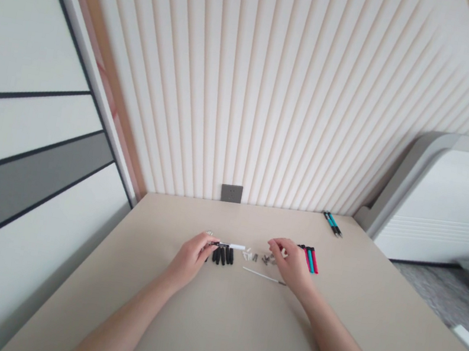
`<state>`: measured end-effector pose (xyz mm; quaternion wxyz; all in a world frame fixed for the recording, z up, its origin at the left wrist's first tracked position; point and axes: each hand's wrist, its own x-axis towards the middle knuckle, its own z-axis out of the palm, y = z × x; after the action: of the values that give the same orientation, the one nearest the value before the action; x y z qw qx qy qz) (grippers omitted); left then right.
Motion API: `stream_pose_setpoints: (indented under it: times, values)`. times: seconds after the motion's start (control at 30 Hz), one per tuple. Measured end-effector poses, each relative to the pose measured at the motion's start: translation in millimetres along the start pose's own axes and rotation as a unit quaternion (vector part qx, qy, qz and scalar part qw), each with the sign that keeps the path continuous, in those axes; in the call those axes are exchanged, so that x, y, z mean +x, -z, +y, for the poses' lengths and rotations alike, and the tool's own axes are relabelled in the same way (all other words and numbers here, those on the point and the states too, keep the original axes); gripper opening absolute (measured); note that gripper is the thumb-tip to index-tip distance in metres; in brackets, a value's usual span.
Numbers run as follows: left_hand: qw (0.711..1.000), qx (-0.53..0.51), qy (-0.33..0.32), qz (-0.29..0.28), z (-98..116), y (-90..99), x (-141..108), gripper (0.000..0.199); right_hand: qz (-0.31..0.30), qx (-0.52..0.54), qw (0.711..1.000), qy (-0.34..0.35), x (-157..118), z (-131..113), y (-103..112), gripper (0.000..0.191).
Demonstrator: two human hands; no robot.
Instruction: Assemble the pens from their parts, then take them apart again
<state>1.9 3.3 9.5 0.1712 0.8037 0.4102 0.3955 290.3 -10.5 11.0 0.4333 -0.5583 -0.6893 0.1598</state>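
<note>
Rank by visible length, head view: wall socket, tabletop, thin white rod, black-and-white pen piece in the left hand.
1. Tabletop
2. Thin white rod
3. Pen piece, partly covered by the left hand
4. Wall socket

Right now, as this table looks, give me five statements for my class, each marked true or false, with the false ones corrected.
1. The left hand holds a pen part. True.
2. The socket lies on the table. False: the socket is on the wall.
3. Two pens lie near the table's far right corner. True.
4. The thin rod stands upright. False: the thin rod lies flat.
5. The black pieces lie nearer the left hand than the right hand. True.
</note>
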Motion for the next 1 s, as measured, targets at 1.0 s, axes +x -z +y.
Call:
stream_pose_setpoints:
  times: [1.0]
  values:
    - [1.000,-0.008,0.009,0.002,-6.2,3.1,0.6,0.019,-0.135,-0.153,0.976,0.074,-36.0,8.0,29.4,0.024]
